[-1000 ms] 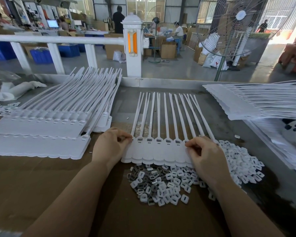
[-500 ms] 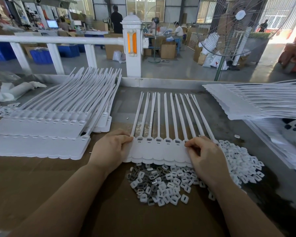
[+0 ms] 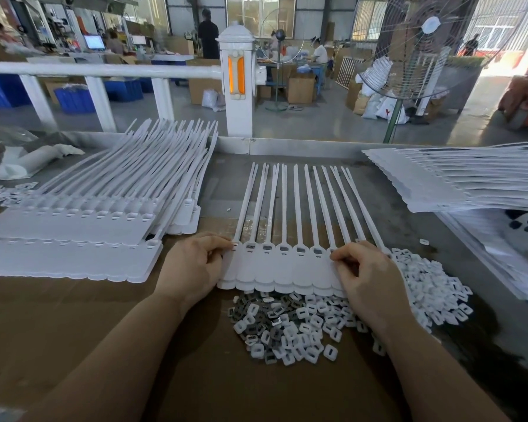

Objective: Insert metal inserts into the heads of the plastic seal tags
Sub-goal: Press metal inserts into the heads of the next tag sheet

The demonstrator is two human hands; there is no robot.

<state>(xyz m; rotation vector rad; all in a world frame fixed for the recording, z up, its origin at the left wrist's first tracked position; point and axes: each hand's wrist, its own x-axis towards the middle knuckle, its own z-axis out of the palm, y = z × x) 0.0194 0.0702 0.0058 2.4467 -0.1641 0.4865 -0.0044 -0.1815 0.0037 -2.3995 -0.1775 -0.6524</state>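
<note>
A joined strip of white plastic seal tags [image 3: 282, 271] lies flat in front of me, tails pointing away. Several of its heads show a grey metal insert in the slot. My left hand [image 3: 192, 266] grips the strip's left edge, fingertips at the leftmost head. My right hand [image 3: 366, 275] pinches the strip at its right end, fingers curled over the rightmost heads. A heap of small white and grey inserts [image 3: 290, 324] lies just below the strip and spreads to the right under my right wrist.
A large pile of tag strips [image 3: 83, 220] fills the left of the brown table [image 3: 73, 324]. Another stack of strips [image 3: 457, 181] lies at the right. A few loose inserts [image 3: 3, 193] sit far left. A white railing [image 3: 104, 71] and a fan [image 3: 409, 56] stand beyond.
My left hand has slid slightly along the strip's left edge, and the strip has shifted a little. My right hand has stayed at the right end.
</note>
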